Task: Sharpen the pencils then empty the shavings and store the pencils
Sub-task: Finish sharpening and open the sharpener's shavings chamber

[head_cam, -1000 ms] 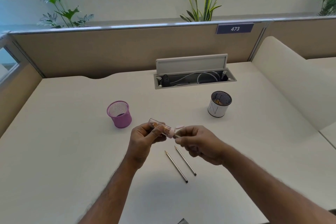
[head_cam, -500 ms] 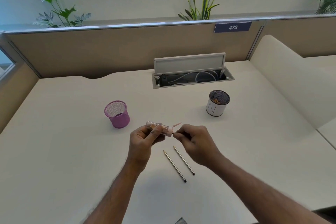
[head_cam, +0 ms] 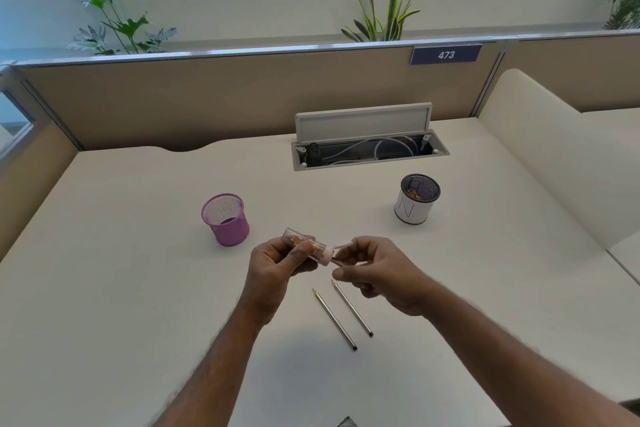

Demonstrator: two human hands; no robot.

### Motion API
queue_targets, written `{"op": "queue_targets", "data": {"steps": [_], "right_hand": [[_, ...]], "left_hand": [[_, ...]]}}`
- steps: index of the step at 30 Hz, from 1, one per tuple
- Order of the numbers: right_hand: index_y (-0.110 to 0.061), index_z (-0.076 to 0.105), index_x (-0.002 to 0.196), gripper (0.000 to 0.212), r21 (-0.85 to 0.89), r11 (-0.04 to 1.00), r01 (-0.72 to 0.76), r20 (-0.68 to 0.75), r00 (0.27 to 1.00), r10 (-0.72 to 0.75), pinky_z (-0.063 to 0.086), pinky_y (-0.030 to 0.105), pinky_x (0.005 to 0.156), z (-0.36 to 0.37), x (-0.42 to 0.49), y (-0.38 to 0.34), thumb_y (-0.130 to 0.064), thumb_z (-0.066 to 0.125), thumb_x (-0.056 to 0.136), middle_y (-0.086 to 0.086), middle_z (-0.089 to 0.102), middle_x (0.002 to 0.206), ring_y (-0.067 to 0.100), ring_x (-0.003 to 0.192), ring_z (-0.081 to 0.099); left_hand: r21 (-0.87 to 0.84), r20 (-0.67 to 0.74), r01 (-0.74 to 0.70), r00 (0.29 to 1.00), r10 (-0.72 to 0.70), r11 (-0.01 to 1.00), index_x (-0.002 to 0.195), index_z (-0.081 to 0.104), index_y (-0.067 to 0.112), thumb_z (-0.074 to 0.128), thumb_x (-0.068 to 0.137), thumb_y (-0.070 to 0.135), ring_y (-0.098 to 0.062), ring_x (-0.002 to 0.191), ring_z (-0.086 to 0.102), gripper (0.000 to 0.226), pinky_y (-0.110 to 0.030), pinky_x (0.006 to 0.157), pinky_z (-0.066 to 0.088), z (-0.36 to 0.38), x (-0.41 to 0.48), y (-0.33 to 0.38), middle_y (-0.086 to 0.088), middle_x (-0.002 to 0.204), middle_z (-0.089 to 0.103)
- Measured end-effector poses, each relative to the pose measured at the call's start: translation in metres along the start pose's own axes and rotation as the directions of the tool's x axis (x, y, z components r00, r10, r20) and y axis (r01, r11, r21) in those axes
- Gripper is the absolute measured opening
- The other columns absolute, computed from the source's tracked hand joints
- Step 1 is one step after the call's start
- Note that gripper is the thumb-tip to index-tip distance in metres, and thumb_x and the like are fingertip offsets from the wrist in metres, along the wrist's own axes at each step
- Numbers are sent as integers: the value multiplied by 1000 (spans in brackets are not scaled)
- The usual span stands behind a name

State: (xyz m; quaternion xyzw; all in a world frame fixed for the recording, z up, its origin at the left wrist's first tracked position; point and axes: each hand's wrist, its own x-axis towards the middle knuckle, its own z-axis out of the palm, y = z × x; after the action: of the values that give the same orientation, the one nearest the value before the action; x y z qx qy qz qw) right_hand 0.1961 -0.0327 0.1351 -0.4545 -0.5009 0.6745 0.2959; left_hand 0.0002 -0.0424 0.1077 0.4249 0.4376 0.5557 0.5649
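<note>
L hand (head_cam: 275,269) grips clear tube sharpener (head_cam: 302,242), R hand (head_cam: 379,272) pinches pink cap (head_cam: 326,257)

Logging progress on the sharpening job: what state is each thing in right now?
Sharpener: gripped by left hand, shavings inside.
Held pencil: blurred, pinched by right hand at the sharpener's pink end.
Left desk pencil: lying flat, sharpened.
Right desk pencil: lying flat beside it, sharpened.
Pink mesh cup: upright, no pencils in it.
White cup: upright, shavings inside.
Cable hatch: lid open.
</note>
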Motion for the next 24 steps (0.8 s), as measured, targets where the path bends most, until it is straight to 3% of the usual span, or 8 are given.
{"op": "queue_targets", "data": {"steps": [2,3,6,8,11,16,20,24], "right_hand": [[-6,60,78,16,-223,954,201,-159,958,-239,36,24,45,3,1,7,-1,76,80,-4,56,58,13,46,43],[-8,63,77,14,-418,861,289,-192,898,-395,39,25,48,4,2,11,-6,76,80,-6,58,59,12,49,47],[-13,70,86,7,-872,321,370,-7,646,-763,44,28,51,1,4,26,-19,68,87,-4,63,73,16,59,54],[-9,70,90,13,-909,178,377,82,580,-810,43,29,48,0,7,32,-19,62,91,1,62,75,22,60,55],[-7,67,85,17,-846,305,437,33,615,-788,40,28,49,4,6,29,-20,60,92,2,60,69,18,57,49],[-16,64,66,22,-545,757,362,-151,845,-513,30,21,49,4,3,15,-10,70,86,7,53,52,9,49,36],[-4,65,67,21,-342,903,258,-142,936,-321,34,22,49,2,2,3,-6,67,88,-1,54,52,14,50,42],[-1,66,78,14,-47,999,16,-33,999,-17,21,18,39,-4,-2,-5,-5,63,91,7,48,57,11,43,29]], "left_hand": [[-1,-33,4,999,-4,1000,84,79,12,74,81,27,-25,83,71,17,-31,71,56,1,-1,-2,-11,91,75],[-8,-50,7,999,-7,1000,85,78,10,74,83,24,-24,82,71,14,-31,71,56,3,-2,-3,-12,90,76],[-21,-89,7,996,-9,1000,89,77,6,66,81,23,-25,82,71,21,-33,73,57,9,-4,-6,-17,89,76],[-30,-109,5,994,-8,1000,87,78,9,66,81,24,-26,82,71,20,-33,73,57,13,-5,-8,-17,89,75],[-39,-106,6,994,-10,999,90,76,5,65,81,24,-25,83,71,24,-32,73,57,12,-5,-9,-18,89,75],[-24,-29,-6,1000,6,1000,93,72,0,73,81,24,-24,84,71,26,-31,73,57,5,-2,-7,-11,88,76],[3,34,-20,999,19,1000,94,73,3,73,74,33,-27,86,71,35,-31,75,57,2,3,-1,-13,90,75],[18,97,-15,995,14,1000,94,73,5,73,76,29,-31,89,70,31,-36,79,57,-2,5,0,-13,92,75]]}}
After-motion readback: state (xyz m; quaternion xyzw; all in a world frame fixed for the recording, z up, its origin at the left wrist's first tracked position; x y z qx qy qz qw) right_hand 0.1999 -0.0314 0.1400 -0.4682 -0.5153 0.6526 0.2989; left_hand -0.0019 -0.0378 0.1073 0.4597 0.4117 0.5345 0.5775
